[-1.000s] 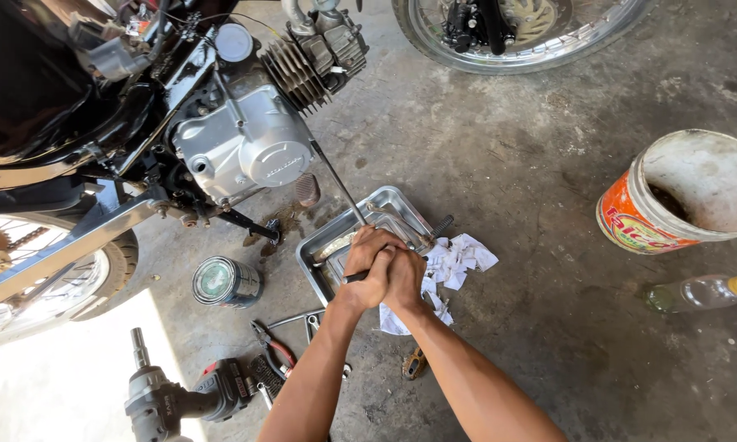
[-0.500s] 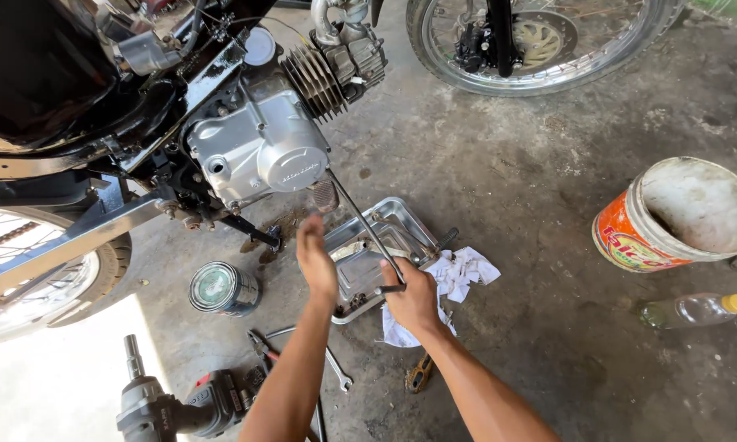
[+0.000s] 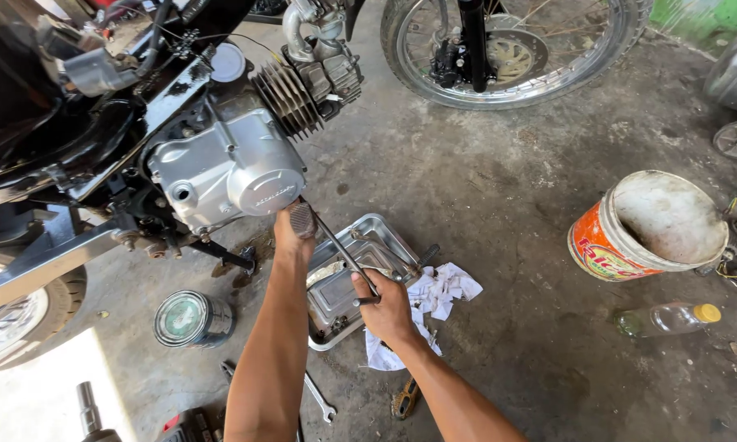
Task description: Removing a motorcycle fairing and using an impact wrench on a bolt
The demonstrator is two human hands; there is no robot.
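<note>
Nearest the camera, a spanner (image 3: 318,399) lies on the concrete floor (image 3: 516,205) beside the left forearm. The right hand (image 3: 387,309) is closed around the lower end of a long metal lever (image 3: 342,255), just above a steel tray (image 3: 367,245) and a crumpled white rag (image 3: 440,292). Left of the tray lies a round tin (image 3: 192,318) on its side. The left hand (image 3: 293,230) is wrapped around the lever's ribbed upper end, right against the silver engine cover (image 3: 237,172). Well apart to the right stand an orange bucket (image 3: 648,225) and a plastic bottle (image 3: 668,318). Farthest off is a spoked wheel (image 3: 516,49).
</note>
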